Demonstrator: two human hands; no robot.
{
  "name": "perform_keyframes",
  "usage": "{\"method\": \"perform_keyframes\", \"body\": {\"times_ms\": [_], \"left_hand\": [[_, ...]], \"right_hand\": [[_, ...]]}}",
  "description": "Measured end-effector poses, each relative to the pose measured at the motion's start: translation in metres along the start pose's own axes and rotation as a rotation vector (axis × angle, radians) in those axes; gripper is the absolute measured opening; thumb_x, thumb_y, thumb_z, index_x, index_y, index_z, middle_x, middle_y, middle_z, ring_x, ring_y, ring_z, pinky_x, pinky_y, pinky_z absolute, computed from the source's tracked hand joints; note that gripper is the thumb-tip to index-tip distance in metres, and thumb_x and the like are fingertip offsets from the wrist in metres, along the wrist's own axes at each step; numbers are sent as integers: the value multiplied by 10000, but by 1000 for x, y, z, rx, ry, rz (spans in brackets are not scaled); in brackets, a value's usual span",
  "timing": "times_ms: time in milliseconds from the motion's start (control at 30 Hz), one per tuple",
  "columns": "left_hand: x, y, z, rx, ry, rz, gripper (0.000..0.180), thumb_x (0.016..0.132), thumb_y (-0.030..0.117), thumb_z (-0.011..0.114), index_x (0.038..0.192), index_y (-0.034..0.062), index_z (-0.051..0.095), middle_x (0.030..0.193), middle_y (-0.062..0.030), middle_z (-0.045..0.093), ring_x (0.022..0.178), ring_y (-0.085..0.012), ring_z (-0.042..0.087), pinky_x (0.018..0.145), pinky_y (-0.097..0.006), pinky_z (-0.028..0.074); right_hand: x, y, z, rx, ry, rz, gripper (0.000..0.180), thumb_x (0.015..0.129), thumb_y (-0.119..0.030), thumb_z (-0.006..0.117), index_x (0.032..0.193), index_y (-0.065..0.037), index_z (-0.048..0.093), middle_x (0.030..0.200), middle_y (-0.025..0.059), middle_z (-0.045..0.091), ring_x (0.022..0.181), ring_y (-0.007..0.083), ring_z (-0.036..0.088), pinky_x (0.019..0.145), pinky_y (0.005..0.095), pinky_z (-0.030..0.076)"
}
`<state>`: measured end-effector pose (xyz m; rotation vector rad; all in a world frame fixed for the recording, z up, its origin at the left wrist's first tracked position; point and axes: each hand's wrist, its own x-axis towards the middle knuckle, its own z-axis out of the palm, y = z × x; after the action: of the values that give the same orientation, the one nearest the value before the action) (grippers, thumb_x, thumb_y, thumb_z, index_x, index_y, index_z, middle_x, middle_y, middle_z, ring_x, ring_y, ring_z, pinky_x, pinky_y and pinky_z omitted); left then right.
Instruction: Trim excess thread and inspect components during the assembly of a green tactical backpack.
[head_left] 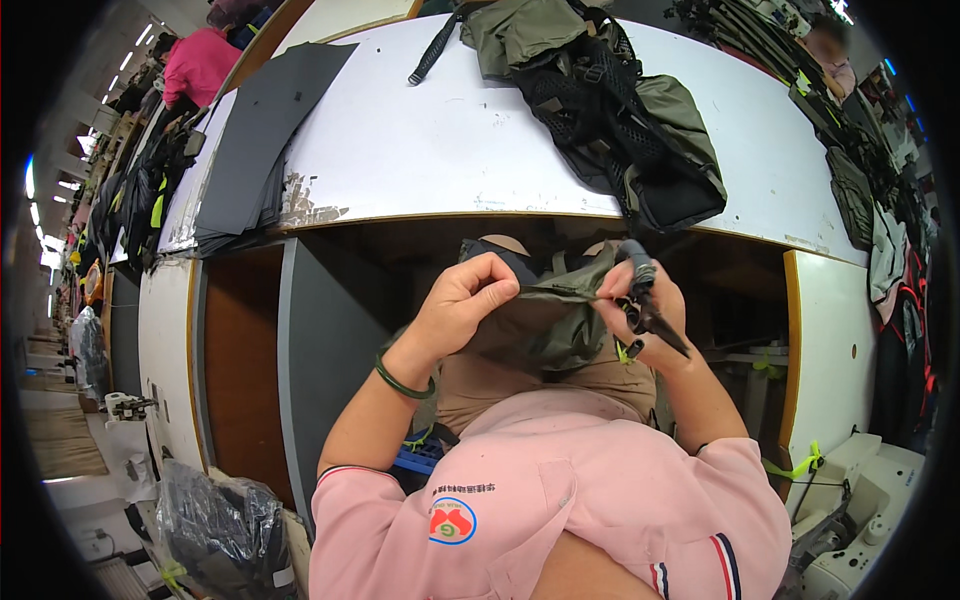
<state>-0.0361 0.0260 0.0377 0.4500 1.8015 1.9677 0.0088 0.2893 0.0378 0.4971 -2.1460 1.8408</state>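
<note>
Over my lap hangs an olive-green fabric piece (575,335), partly dark at its left side. My left hand (458,308) pinches its upper left edge between thumb and fingers. At the upper right edge, the fingertips of my right hand (660,308) meet the same cloth. A pair of dark-handled scissors (666,334) is tucked in my right hand, its pointed end toward the lower right, away from the cloth. Across the table's front edge lies an olive and black backpack (610,110) with mesh padding and straps.
A white worktable (420,140) spans ahead, its front edge chipped at left. Dark grey sheets (260,140) are stacked there. Open compartments flank my legs beneath it. A sewing machine (860,530) stands at lower right, a plastic-wrapped bundle (220,525) at lower left. Other people work beyond.
</note>
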Motion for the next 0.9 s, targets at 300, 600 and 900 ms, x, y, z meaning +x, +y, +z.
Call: {"method": "perform_keyframes", "body": {"times_ms": [300,600,900], "left_hand": [[13,27,17,277,-100,41,148,986,147,585,906,24,574,775,7,528,729,-80,454,659,-246,399],[22,34,31,363,-267,25,164,922,161,695,924,32,593,795,2,559,727,-84,491,649,-238,410],[23,10,19,18,-422,-287,245,837,114,805,941,46,595,871,28,585,783,-50,531,683,-217,440]], "right_hand": [[34,-47,-53,-222,-151,201,261,815,-82,810,943,-25,590,797,22,630,730,84,587,681,237,478],[48,-50,-43,-163,-507,454,255,802,-70,780,921,-16,561,836,38,627,763,102,581,699,273,487],[35,-35,-42,215,-397,651,174,789,-21,702,897,-38,567,865,45,647,844,99,626,763,243,489]]}}
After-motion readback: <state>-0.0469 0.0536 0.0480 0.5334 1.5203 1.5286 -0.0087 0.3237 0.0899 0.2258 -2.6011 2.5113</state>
